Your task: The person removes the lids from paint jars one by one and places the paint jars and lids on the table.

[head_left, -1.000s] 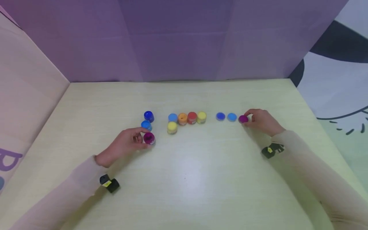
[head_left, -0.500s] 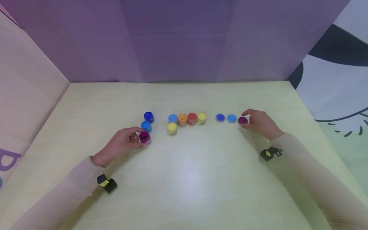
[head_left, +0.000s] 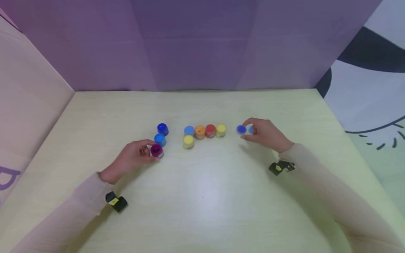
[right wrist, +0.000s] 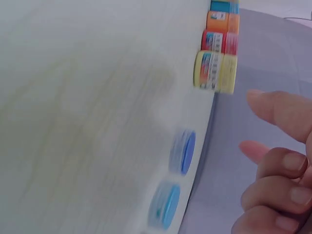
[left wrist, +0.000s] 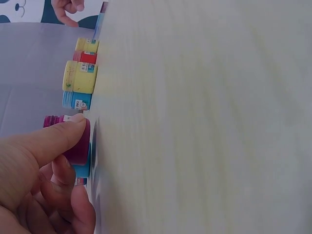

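My left hand (head_left: 134,156) pinches an uncapped magenta paint jar (head_left: 156,151) between thumb and fingers, and the left wrist view shows the thumb lying across its side. Just beyond it stand a light blue jar (head_left: 160,140) and a dark blue jar (head_left: 162,129), both lidless. Over the row of loose lids hovers my right hand (head_left: 267,133), thumb and forefinger spread apart with nothing between them. The dark blue lid (right wrist: 183,152) and light blue lid (right wrist: 165,205) lie on the table below it. The magenta lid is hidden by this hand in the head view.
Mid-table stands a group of paint jars: a light blue one (head_left: 189,130), an orange one (head_left: 200,132), a red one (head_left: 210,130) and a yellow one (head_left: 220,130). Another yellow jar (head_left: 188,141) stands in front. A purple panel (head_left: 196,45) borders the table's far edge.
My right hand has let go of the magenta lid and moved left to the blue lids. My left hand has brought the magenta jar slightly left, in line with the blue jars.
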A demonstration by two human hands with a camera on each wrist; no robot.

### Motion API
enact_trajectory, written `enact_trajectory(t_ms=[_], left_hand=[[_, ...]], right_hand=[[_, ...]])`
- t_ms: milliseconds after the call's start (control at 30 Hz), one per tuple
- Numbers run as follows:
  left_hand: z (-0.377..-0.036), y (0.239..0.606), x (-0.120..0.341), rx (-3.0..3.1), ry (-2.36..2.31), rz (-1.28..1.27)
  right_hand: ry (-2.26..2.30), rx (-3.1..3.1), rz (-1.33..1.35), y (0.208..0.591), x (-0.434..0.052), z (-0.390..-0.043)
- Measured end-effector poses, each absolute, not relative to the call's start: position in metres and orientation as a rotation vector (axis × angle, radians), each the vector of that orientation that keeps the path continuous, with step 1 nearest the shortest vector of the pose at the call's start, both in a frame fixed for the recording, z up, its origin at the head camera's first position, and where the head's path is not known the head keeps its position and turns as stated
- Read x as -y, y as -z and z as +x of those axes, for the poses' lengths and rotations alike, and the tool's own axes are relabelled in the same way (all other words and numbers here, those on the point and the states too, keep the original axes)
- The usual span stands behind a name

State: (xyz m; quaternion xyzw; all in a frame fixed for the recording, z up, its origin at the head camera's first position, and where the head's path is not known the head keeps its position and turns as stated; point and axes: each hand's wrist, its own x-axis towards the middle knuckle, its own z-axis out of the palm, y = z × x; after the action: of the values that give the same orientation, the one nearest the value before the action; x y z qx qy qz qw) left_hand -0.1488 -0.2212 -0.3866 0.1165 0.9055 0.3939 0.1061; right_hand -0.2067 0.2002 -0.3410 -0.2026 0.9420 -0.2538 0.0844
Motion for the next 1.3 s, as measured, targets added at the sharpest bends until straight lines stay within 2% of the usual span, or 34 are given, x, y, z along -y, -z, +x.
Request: enact_trajectory(t_ms=[500, 1300], left_hand=[[-0.150, 0.388, 0.224, -2.698, -1.154, 0.332], [-0.154, 0.387, 0.223, -2.636, -1.120, 0.252]], right_hand=[[0.778, -2.710, -0.617, 0.346, -0.156, -0.219], [0.690, -2.735, -0.526, 0.351, -0.135, -0.230]])
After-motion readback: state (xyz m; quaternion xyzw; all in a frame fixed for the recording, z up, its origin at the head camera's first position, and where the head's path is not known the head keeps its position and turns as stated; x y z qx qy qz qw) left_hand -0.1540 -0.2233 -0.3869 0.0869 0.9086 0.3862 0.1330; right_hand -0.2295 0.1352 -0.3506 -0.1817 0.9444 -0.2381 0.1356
